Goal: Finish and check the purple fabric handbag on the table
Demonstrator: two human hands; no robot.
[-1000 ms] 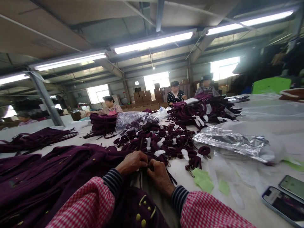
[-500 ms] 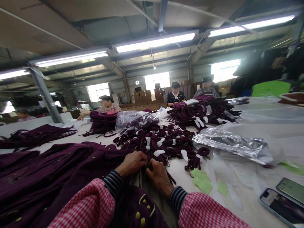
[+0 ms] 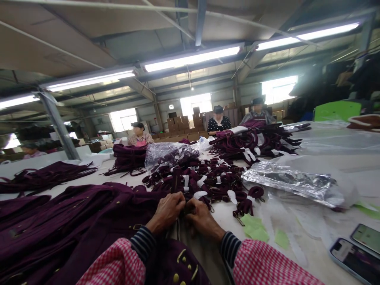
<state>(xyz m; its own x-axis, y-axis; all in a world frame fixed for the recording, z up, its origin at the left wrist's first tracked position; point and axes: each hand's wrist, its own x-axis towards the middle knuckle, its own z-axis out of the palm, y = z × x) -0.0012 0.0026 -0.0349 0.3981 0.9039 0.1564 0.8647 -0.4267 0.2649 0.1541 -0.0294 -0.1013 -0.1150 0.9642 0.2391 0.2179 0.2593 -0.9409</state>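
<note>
My left hand and my right hand meet knuckle to knuckle at the near edge of the table, both pinched on a dark purple strap between them. Under my wrists lies a purple garment with gold buttons. Just beyond my hands spreads a heap of rolled purple belts with white paper tags. Red-and-white checked sleeves with striped cuffs cover both my forearms.
Purple garments pile up on the left. Clear plastic bags and green paper slips lie on the right, with two phones at the near right edge. Three people sit at the table's far side behind more purple bundles.
My hands stay locked together on the strap and have drifted slightly toward me. The view has tipped a little; nothing else on the table has moved.
</note>
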